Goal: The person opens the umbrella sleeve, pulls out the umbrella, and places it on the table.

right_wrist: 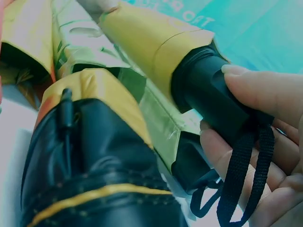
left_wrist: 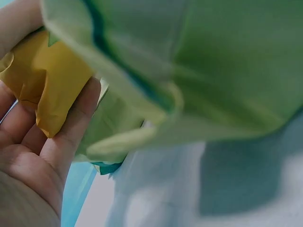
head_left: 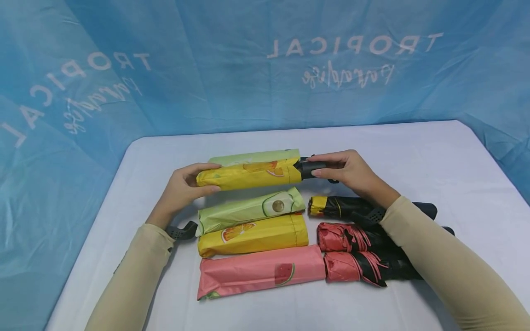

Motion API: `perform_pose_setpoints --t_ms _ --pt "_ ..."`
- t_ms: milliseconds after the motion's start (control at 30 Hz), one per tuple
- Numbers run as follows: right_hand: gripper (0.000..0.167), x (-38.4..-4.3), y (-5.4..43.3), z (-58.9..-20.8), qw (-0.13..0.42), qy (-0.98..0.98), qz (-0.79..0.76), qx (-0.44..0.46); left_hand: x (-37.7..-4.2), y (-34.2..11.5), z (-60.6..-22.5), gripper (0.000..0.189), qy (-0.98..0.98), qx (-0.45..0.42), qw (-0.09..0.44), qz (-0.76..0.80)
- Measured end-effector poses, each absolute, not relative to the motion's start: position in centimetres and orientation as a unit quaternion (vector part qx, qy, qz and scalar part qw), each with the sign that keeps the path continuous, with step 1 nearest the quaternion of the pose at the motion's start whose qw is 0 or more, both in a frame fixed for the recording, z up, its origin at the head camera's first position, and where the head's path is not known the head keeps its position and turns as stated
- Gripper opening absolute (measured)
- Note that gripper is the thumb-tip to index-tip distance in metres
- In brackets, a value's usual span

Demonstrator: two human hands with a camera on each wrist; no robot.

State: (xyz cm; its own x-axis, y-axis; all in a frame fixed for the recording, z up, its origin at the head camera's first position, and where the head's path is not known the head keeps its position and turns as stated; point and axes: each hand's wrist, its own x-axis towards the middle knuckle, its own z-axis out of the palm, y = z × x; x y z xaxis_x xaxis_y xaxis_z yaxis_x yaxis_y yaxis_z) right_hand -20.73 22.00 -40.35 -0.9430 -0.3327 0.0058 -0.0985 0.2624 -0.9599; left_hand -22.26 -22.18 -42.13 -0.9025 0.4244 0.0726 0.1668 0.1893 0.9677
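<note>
A folded umbrella in a yellow orange-print sleeve [head_left: 248, 178] is held lengthwise between both hands. My left hand [head_left: 180, 189] grips the sleeve's closed left end, thumb on the near side. At the other end, my right hand [head_left: 355, 174] pinches the black handle [right_wrist: 213, 94] sticking out of the sleeve. A black wrist strap [right_wrist: 236, 179] hangs in a loop from that handle. Just behind lies a green-sleeved umbrella [head_left: 252, 157], partly covered by the yellow one; its black handle end [right_wrist: 191, 158] shows in the right wrist view.
In front lie a green avocado-print sleeve [head_left: 248, 211], another yellow sleeve [head_left: 261, 235] and a pink watermelon-print sleeve [head_left: 261, 272]. Under my right forearm are a black-and-yellow folded umbrella [head_left: 343, 208] and two black-and-pink ones [head_left: 337, 236]. Blue printed cloth [head_left: 232, 69] hangs behind the white table [head_left: 393, 142].
</note>
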Motion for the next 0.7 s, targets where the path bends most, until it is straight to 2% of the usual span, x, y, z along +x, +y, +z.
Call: perform_pose_setpoints --t_ms 333,700 --pt "0.043 -20.8 22.1 -40.2 0.097 0.786 -0.591 -0.152 -22.0 -22.6 -42.2 0.055 0.765 0.190 0.110 0.605" --pt "0.039 -20.4 23.5 -39.7 0.066 0.812 -0.564 -0.134 -22.4 -23.4 -42.2 0.052 0.770 0.185 0.091 0.604"
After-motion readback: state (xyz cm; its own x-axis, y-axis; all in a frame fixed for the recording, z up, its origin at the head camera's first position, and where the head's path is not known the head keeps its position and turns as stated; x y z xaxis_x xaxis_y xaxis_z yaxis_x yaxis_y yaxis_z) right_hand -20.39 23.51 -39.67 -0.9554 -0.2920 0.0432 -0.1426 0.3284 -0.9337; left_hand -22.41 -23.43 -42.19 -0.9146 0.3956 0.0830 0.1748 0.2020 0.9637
